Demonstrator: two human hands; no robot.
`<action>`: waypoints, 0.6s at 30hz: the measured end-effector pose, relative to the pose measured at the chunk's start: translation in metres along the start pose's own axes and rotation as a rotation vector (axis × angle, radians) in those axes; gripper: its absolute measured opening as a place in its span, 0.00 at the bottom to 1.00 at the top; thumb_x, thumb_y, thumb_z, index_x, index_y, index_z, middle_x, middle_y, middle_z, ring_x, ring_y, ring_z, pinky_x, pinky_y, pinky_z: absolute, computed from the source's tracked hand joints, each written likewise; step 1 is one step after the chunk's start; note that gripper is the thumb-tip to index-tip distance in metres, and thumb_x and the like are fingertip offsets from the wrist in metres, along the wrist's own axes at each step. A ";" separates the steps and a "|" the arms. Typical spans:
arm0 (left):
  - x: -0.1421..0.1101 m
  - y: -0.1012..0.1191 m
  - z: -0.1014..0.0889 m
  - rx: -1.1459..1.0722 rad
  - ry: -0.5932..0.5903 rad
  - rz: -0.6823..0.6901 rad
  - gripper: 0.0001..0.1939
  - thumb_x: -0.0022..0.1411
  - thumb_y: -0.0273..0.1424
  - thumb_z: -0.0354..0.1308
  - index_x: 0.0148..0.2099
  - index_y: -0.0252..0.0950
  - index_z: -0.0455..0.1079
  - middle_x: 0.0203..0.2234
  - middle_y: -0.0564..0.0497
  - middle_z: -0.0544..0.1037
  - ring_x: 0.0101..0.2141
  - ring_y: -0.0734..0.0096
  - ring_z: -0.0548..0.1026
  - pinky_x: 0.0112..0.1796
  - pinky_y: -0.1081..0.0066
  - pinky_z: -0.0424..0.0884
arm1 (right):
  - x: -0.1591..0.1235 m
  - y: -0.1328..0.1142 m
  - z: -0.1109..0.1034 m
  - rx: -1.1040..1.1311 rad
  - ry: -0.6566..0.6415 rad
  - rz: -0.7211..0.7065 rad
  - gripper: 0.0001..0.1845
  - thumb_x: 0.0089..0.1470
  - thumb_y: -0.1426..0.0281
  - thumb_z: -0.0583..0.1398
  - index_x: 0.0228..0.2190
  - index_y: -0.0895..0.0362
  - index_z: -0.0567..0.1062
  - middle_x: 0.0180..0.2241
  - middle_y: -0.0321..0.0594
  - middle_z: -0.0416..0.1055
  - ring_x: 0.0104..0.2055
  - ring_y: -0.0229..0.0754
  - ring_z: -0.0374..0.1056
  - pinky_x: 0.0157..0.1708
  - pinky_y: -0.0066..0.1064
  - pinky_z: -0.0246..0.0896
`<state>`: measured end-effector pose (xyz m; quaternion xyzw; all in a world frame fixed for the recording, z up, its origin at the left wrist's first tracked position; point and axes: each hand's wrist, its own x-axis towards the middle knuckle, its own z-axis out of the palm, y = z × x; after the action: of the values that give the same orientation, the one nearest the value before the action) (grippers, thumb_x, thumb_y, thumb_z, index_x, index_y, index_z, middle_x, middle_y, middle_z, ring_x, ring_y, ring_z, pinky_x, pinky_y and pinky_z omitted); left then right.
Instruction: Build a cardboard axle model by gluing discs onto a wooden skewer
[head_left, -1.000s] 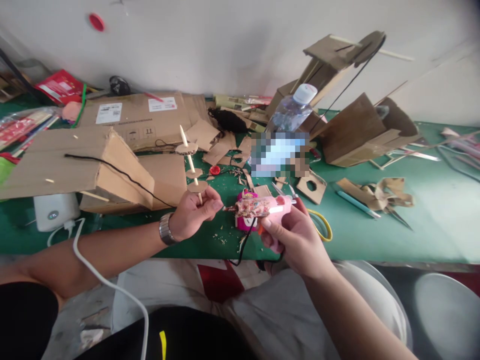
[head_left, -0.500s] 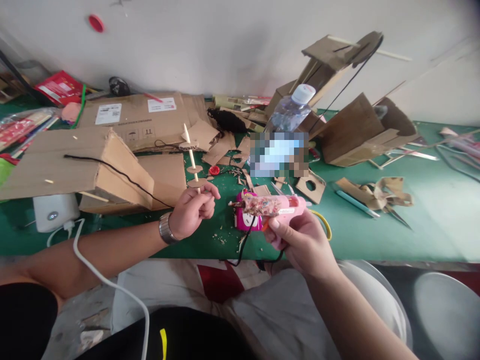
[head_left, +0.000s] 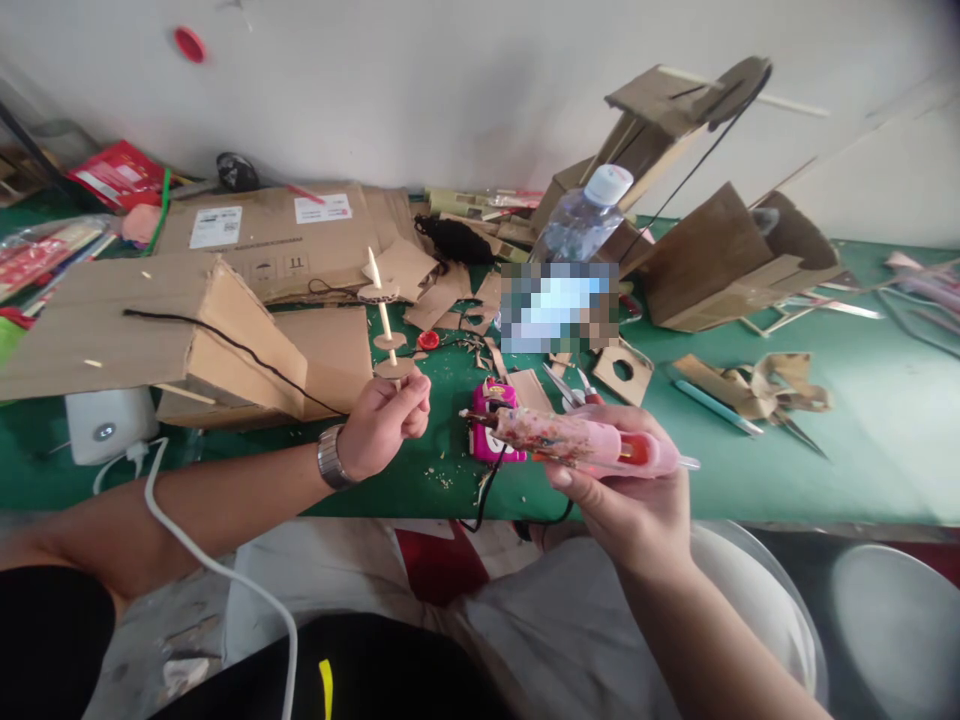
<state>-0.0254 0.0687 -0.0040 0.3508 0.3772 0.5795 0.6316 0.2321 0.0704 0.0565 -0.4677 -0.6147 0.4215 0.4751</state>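
Observation:
My left hand [head_left: 390, 420] is closed round the lower end of a pointed wooden stick [head_left: 385, 318], held almost upright. Several small cardboard discs [head_left: 390, 341] are threaded along that stick, the lowest just above my fingers. In my right hand [head_left: 630, 505] is a pink hot glue gun [head_left: 585, 440], its glue-crusted nozzle pointing left toward the stick but apart from it. A clear glue stick pokes out of its back end. Behind the nozzle lies a magenta power socket block [head_left: 493, 425], partly hidden by the gun.
A cardboard structure [head_left: 247, 340] with a black cord stands at left beside a white device [head_left: 112, 425]. Scissors [head_left: 564, 385], cardboard scraps and a red cap [head_left: 427, 341] lie mid-table. A plastic bottle [head_left: 581, 215] and cardboard models [head_left: 720, 265] stand behind; a blue-green pen-like tool [head_left: 716, 408] lies right.
The glue gun has turned in my right hand, so its body lies flatter and reaches further right. My left fingers have curled in tighter on the stick.

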 end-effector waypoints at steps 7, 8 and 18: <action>0.001 -0.001 0.000 0.023 0.051 0.000 0.36 0.61 0.58 0.75 0.26 0.37 0.60 0.18 0.61 0.56 0.18 0.83 0.53 0.21 0.77 0.53 | 0.001 0.000 -0.001 0.009 -0.006 -0.005 0.24 0.46 0.54 0.82 0.38 0.47 0.81 0.32 0.40 0.81 0.33 0.52 0.76 0.38 0.48 0.75; 0.001 -0.001 0.000 0.022 0.053 0.001 0.35 0.61 0.58 0.75 0.26 0.37 0.61 0.18 0.61 0.56 0.18 0.83 0.53 0.21 0.77 0.53 | 0.001 0.000 0.000 0.012 -0.006 -0.006 0.24 0.46 0.54 0.83 0.38 0.47 0.81 0.32 0.39 0.81 0.34 0.52 0.76 0.38 0.47 0.75; 0.001 -0.002 -0.002 0.024 0.038 0.022 0.32 0.65 0.57 0.72 0.27 0.36 0.66 0.16 0.63 0.53 0.17 0.84 0.52 0.21 0.77 0.54 | 0.009 0.005 -0.026 -0.107 0.037 0.039 0.25 0.50 0.54 0.81 0.46 0.46 0.82 0.43 0.46 0.85 0.45 0.61 0.81 0.45 0.55 0.78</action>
<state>-0.0262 0.0699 -0.0066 0.3513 0.3920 0.5884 0.6138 0.2572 0.0826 0.0581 -0.5120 -0.6184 0.3884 0.4523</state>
